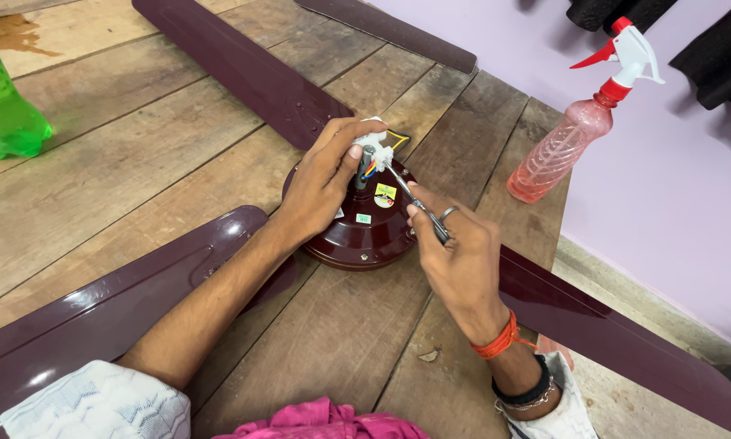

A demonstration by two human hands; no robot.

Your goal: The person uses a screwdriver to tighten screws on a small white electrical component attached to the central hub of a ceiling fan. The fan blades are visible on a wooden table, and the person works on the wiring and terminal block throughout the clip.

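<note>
Head view showed my left hand closed around the white wire cluster atop the maroon fan motor, while my right hand gripped the scissors, their long axis pointing toward eleven o'clock, tips touching the wires.

Under my hands: glossy maroon fan motor housing; matt, rough wooden table; shiny metal scissors. Upper right: translucent pink plastic spray bottle.
</note>
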